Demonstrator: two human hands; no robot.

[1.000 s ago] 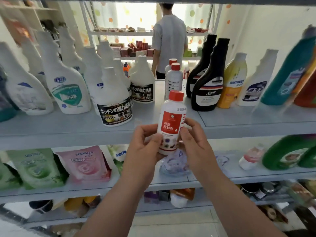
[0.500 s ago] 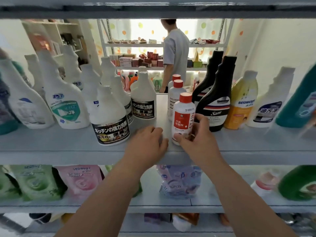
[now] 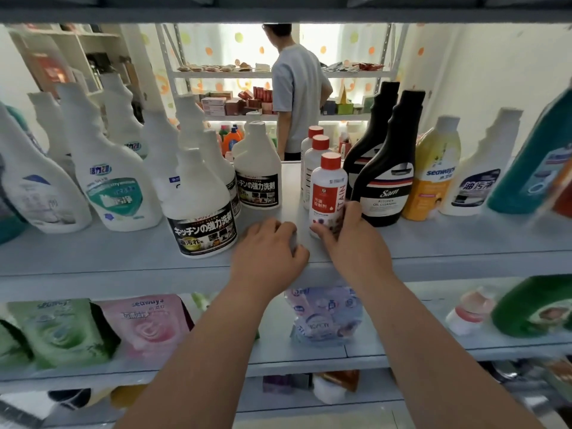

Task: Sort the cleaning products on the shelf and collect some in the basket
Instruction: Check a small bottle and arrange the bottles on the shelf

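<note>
A small white bottle with a red cap and red label stands upright on the grey shelf, in front of two like bottles. My right hand grips its lower part, thumb on the left, fingers round the right side. My left hand rests on the shelf just left of it, fingers curled, holding nothing. No basket is in view.
White spray bottles with black labels stand left of my hands; two black bottles stand right, then yellow, white and teal ones. Refill pouches lie on the lower shelf. A person stands behind at another rack.
The red-capped bottle went from both hands in front of the shelf onto the shelf. My left hand let go and dropped to the shelf board; my right keeps hold.
</note>
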